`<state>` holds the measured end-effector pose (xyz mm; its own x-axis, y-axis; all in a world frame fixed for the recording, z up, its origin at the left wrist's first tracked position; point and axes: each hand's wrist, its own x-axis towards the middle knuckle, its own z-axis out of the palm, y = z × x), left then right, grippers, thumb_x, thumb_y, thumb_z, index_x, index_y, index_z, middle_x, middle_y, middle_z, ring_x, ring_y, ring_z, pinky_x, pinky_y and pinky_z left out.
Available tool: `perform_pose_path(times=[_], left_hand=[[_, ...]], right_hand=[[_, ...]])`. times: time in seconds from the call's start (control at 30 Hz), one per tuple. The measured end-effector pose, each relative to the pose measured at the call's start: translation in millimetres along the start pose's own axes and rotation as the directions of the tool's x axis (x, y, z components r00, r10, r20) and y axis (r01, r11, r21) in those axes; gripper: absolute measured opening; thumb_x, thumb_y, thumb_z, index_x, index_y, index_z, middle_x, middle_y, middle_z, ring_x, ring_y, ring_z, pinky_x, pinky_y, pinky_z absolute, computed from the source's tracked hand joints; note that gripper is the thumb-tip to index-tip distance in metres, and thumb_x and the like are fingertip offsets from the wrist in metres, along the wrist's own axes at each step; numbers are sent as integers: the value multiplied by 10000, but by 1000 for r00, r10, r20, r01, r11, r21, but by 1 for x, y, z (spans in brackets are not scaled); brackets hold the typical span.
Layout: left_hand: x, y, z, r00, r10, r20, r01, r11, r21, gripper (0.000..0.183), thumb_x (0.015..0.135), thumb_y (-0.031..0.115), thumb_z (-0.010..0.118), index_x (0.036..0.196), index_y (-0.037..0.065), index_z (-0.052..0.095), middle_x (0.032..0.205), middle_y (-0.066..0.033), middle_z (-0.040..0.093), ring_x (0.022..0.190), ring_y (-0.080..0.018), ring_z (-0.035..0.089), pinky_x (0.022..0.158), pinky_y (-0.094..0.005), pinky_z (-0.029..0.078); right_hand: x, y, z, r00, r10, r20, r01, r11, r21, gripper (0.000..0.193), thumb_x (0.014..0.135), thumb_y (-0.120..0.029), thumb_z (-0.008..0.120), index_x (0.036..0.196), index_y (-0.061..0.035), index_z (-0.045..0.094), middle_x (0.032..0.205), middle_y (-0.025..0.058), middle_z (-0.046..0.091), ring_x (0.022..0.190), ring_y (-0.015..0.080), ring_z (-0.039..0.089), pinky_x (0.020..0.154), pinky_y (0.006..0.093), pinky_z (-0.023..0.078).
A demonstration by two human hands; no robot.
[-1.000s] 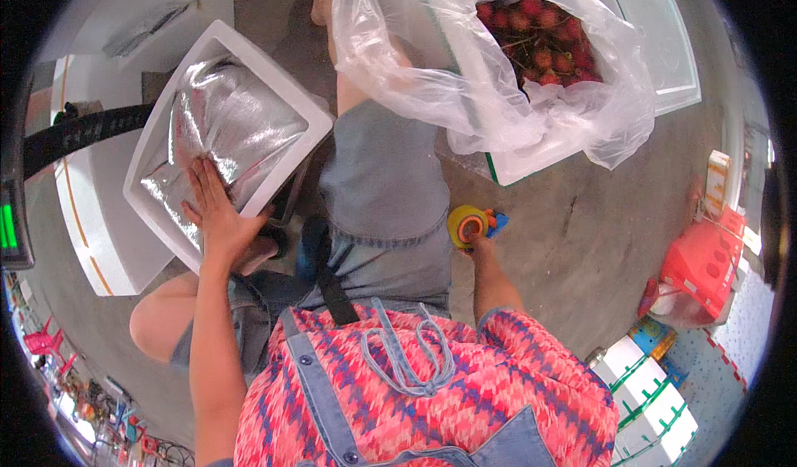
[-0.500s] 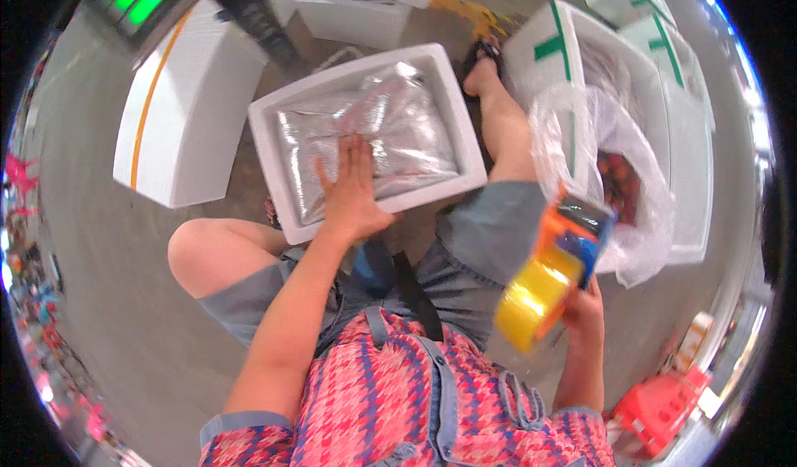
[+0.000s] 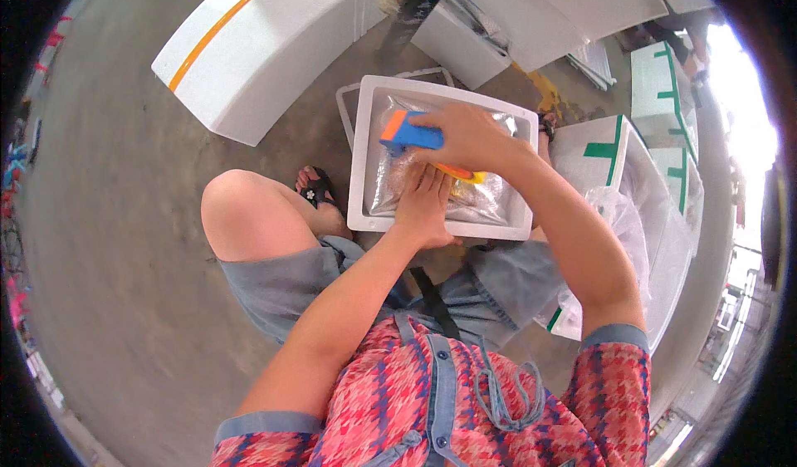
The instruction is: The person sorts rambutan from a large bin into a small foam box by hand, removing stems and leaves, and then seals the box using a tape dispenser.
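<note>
A white foam box (image 3: 357,168) sits between my legs, with a crinkled silver foil bag (image 3: 490,204) filling its inside. My left hand (image 3: 425,203) lies on the foil with its fingers stretched out toward the middle of the box. Just above it, my right hand (image 3: 469,139) is wrapped around a blue and orange tape dispenser (image 3: 411,133). A little yellow tape shows under that hand; most of the roll is hidden. Whether the tape touches the foil I cannot tell.
Tall white foam boxes (image 3: 266,48) with an orange band stand at the far left. A dark post (image 3: 415,10) rises behind the box. To the right are foam boxes (image 3: 585,139) with green tape and a clear plastic bag (image 3: 618,218). My sandalled foot (image 3: 315,186) is close by.
My right hand has brought the tape dispenser from my right side over the box and turned it. My left hand stays on the foil. The view has shifted, and the box appears turned.
</note>
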<state>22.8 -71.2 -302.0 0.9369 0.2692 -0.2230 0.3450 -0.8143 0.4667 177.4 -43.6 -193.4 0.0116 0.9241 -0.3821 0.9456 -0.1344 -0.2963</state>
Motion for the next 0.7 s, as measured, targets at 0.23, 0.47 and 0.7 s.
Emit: perform_pose_path(times=[0.23,0.47,0.7], left_hand=[[-3,-4,5,983,51,-176,-43,998,50,1230,568,689,735,1448,-55,306,1510,-220,322,1442,-344,233,1193,-485,106],[-2,-1,2,995,35,-93,-32,999,33,1189,582,663,745,1468,2,309,1528,-178,293,1458,-342,180,1196,-492,92],[-11,-1,9,970,18,-243,-15,1000,16,1062,629,578,740,1448,19,359,1536,-166,282,1474,-341,123,1197,-497,56]], right_hand=[[-118,9,-34,986,159,-45,-158,987,29,534,808,-408,721,1295,-215,616,967,183,610,873,366,630,791,422,497],[-149,17,-41,919,318,232,-227,910,-347,468,775,-444,717,1162,-184,681,940,183,625,870,368,639,807,448,497],[-90,10,-18,824,395,406,-122,824,-554,413,717,-432,734,960,-98,729,881,147,707,867,321,680,793,421,533]])
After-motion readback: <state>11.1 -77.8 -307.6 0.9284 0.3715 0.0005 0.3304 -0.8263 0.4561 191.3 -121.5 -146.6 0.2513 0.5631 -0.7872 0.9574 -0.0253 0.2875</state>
